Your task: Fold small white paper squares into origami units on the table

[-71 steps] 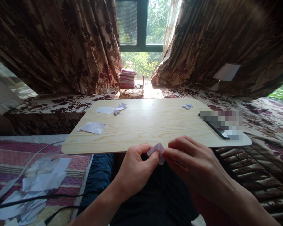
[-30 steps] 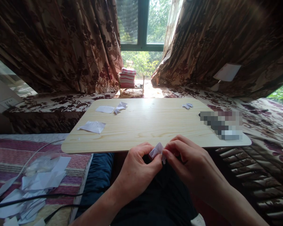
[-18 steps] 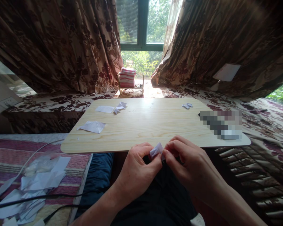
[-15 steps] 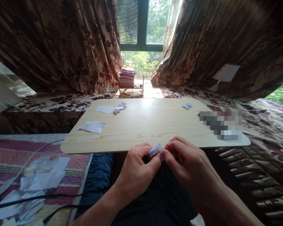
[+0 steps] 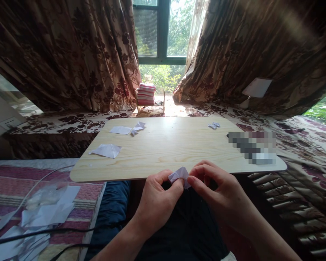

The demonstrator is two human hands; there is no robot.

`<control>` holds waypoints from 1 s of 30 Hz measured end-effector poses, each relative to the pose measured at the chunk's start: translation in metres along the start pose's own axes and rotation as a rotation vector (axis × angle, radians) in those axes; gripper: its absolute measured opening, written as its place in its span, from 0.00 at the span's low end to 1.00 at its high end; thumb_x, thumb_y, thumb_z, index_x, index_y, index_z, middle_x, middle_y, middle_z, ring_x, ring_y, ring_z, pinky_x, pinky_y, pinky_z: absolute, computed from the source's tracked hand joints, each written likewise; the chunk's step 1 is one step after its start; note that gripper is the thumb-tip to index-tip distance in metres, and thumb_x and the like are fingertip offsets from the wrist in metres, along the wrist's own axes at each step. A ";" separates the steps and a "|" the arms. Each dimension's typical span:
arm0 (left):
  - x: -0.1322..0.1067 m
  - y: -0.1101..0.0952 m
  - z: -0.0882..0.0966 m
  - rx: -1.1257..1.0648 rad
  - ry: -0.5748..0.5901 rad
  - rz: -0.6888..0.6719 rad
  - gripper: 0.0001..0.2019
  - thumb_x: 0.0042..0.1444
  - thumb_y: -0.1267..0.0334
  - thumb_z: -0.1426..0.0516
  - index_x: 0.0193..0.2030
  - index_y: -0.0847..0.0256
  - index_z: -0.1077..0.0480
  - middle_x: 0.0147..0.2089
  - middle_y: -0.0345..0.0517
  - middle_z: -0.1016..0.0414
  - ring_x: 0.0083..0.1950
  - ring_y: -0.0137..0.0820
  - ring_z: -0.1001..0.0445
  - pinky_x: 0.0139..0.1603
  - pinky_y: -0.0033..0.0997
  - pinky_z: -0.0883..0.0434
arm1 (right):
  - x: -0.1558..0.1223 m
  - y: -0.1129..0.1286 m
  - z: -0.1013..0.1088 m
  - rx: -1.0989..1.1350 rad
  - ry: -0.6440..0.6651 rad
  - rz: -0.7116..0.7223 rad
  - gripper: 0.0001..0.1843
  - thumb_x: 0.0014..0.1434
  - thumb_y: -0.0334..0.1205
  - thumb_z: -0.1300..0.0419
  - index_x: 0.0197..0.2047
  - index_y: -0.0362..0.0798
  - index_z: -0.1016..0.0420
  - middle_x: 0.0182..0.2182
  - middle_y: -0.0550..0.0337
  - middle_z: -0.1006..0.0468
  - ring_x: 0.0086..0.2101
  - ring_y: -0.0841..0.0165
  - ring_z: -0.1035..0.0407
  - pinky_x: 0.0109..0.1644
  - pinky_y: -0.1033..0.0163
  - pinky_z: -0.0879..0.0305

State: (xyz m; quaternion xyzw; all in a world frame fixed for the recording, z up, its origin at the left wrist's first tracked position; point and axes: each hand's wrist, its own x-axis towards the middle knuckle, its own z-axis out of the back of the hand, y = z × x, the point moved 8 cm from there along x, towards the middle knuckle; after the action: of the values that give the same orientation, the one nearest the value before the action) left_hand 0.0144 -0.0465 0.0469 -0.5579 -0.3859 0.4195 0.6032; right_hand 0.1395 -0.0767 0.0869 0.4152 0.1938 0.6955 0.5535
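A small folded piece of white paper (image 5: 178, 174) is held at the near edge of the pale wooden table (image 5: 163, 156). My left hand (image 5: 163, 195) pinches it from the left, thumb on top. From the other side, the thumb and forefinger of my right hand (image 5: 214, 185) close on the paper's right edge. A creased paper sheet (image 5: 105, 150) lies at the table's left. Farther back are a flat paper rectangle (image 5: 121, 129) and a folded paper shape (image 5: 138, 128). Several small folded paper pieces (image 5: 214, 125) rest at the far right.
Paper sheets (image 5: 47, 214) and a clear plastic bag (image 5: 45, 197) lie on the striped bedspread (image 5: 78, 217) at left, crossed by dark cables (image 5: 70, 230). A blurred-out object (image 5: 251, 148) sits on the table's right. Behind stand stacked striped cloths (image 5: 146, 94) and a lamp (image 5: 256, 87).
The paper between my fingers shows more of its surface and looks a little more spread. Both hands stay close together around it. The view has tilted slightly upward.
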 end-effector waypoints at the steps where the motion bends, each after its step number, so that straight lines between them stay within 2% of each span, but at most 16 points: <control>1: 0.000 0.000 -0.001 0.001 0.005 0.004 0.10 0.54 0.62 0.45 0.25 0.65 0.31 0.24 0.38 0.41 0.29 0.26 0.42 0.30 0.25 0.42 | 0.000 -0.001 0.000 0.006 0.004 0.002 0.08 0.60 0.37 0.43 0.28 0.48 0.29 0.26 0.63 0.30 0.26 0.72 0.36 0.28 0.66 0.40; 5: 0.002 0.001 -0.002 0.013 0.020 0.003 0.10 0.54 0.62 0.45 0.25 0.64 0.32 0.24 0.37 0.41 0.29 0.26 0.42 0.30 0.25 0.42 | 0.001 -0.006 -0.001 0.039 0.014 -0.016 0.11 0.61 0.37 0.46 0.27 0.48 0.31 0.24 0.64 0.32 0.26 0.72 0.37 0.29 0.66 0.40; 11: 0.005 0.001 0.000 0.023 0.047 0.011 0.09 0.54 0.61 0.43 0.27 0.65 0.30 0.26 0.38 0.35 0.30 0.25 0.39 0.31 0.23 0.40 | 0.002 -0.010 -0.007 0.086 0.072 -0.049 0.11 0.62 0.37 0.47 0.27 0.48 0.32 0.25 0.64 0.32 0.27 0.72 0.37 0.31 0.66 0.40; 16: 0.005 0.003 0.001 0.006 0.054 0.009 0.10 0.55 0.61 0.44 0.28 0.65 0.31 0.26 0.38 0.37 0.30 0.25 0.41 0.31 0.23 0.41 | 0.001 -0.010 -0.007 0.092 0.087 -0.044 0.11 0.62 0.38 0.46 0.28 0.48 0.31 0.26 0.63 0.32 0.27 0.71 0.37 0.31 0.65 0.40; 21: 0.002 0.005 -0.006 -0.033 0.083 -0.007 0.11 0.55 0.60 0.43 0.27 0.65 0.32 0.26 0.38 0.38 0.30 0.25 0.42 0.31 0.24 0.41 | 0.000 -0.009 -0.014 0.134 0.097 -0.046 0.12 0.63 0.39 0.47 0.28 0.48 0.33 0.26 0.63 0.33 0.29 0.71 0.37 0.34 0.64 0.40; 26: 0.006 0.014 -0.006 -0.207 -0.032 0.026 0.12 0.54 0.59 0.41 0.27 0.67 0.30 0.25 0.39 0.36 0.29 0.25 0.41 0.30 0.24 0.41 | 0.000 -0.022 -0.017 0.237 0.034 -0.154 0.15 0.64 0.44 0.49 0.27 0.48 0.34 0.25 0.64 0.36 0.28 0.71 0.40 0.32 0.65 0.42; 30: 0.008 0.023 -0.003 -0.322 -0.111 0.068 0.10 0.53 0.59 0.40 0.30 0.67 0.27 0.28 0.41 0.29 0.32 0.26 0.36 0.35 0.24 0.37 | -0.008 -0.030 -0.024 0.279 0.092 -0.232 0.15 0.63 0.47 0.48 0.30 0.47 0.31 0.28 0.63 0.33 0.30 0.70 0.39 0.35 0.64 0.42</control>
State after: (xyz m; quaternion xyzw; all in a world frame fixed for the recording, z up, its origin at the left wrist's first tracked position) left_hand 0.0185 -0.0400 0.0232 -0.6360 -0.4617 0.4027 0.4692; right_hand 0.1395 -0.0700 0.0485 0.4303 0.3599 0.6117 0.5577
